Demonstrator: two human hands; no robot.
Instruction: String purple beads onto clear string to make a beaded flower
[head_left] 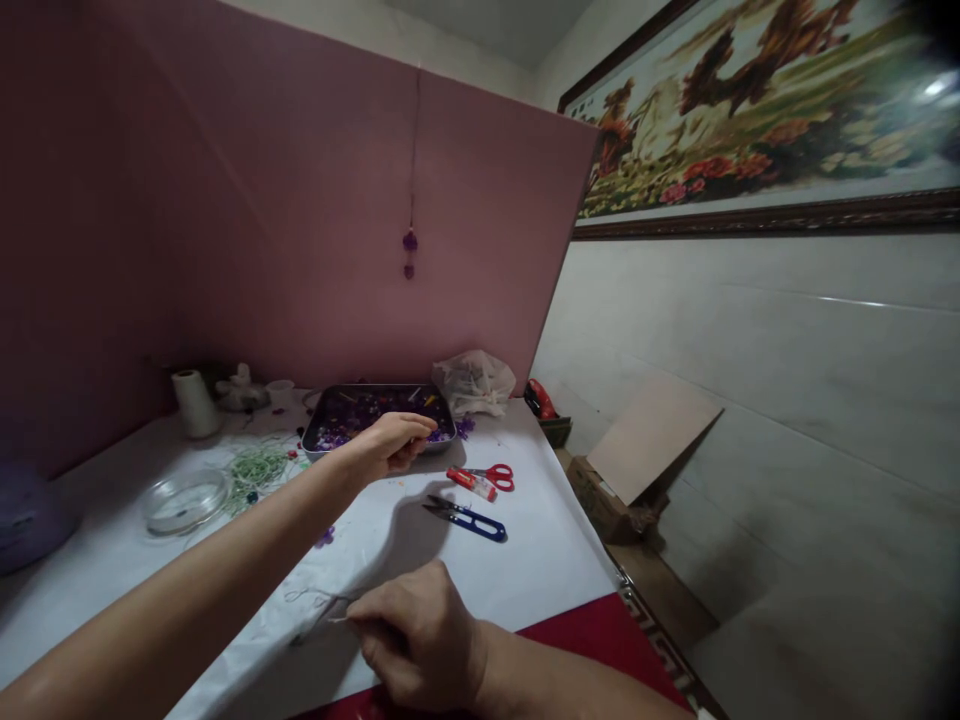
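My left hand (397, 441) reaches over the front edge of a dark tray (318, 440) filled with small purple pieces. Its fingers are pinched together, and what they hold, if anything, is too small to make out. Nearer to me, my right hand (424, 632) is closed, with a thin thread (322, 598) between thumb and forefinger. The thread trails left over the white table covering. Blue thread snips (480, 524) lie right of centre. Behind them are red-handled scissors (501, 477) and a red and white tube (471, 484).
Left of the tray are a green thread heap (259, 472), a clear round dish (186, 500) and a white thread cone (196, 404). A plastic bag (474, 382) sits behind. A purple ornament (409, 241) hangs against the pink panel. Cardboard (654, 436) leans beyond the table's right edge.
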